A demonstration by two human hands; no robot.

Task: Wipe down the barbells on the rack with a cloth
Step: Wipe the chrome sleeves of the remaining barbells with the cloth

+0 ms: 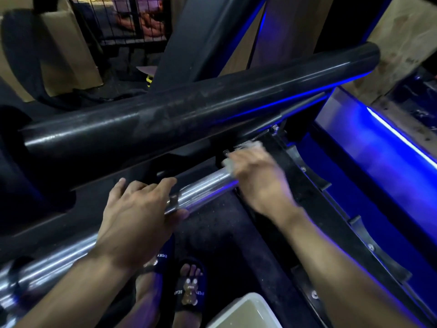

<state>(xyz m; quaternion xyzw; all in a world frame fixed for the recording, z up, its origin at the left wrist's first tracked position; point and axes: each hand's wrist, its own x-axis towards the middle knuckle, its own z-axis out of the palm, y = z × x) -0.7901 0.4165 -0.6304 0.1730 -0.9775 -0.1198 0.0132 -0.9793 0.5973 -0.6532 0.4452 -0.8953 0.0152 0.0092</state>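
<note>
We start with the biggest thing in view: a thick black bar (201, 107) running across the frame from nine o'clock up toward two o'clock, dusty along its top and catching a blue glow on its underside. Behind it a dark upright post of the rack (189, 36) rises toward twelve o'clock. Off at three o'clock a bright blue light strip (402, 138) runs along a shiny panel.

Below the black bar lies the chrome barbell (203, 188), slanting from seven o'clock up toward the centre, parallel to the bar above and resting against the rack's angled black rail (331, 209), which runs down toward five o'clock.

Now the hands. Our left hand (139, 207) sits on the chrome barbell just left of centre, fingers curled over the top and thumb tucked under, gripping it. Our right hand (257, 178), blurred, is at the barbell's upper end, just right of centre, fingers bunched round a pale cloth (228, 163) and pressing it onto the metal; only bits of the cloth show past the fingers.

Down at six o'clock we see our feet in dark slippers (191, 292) with a bear print, and beside them, toward five o'clock, the corner of a white tub (246, 313) holding cloudy water.
</note>
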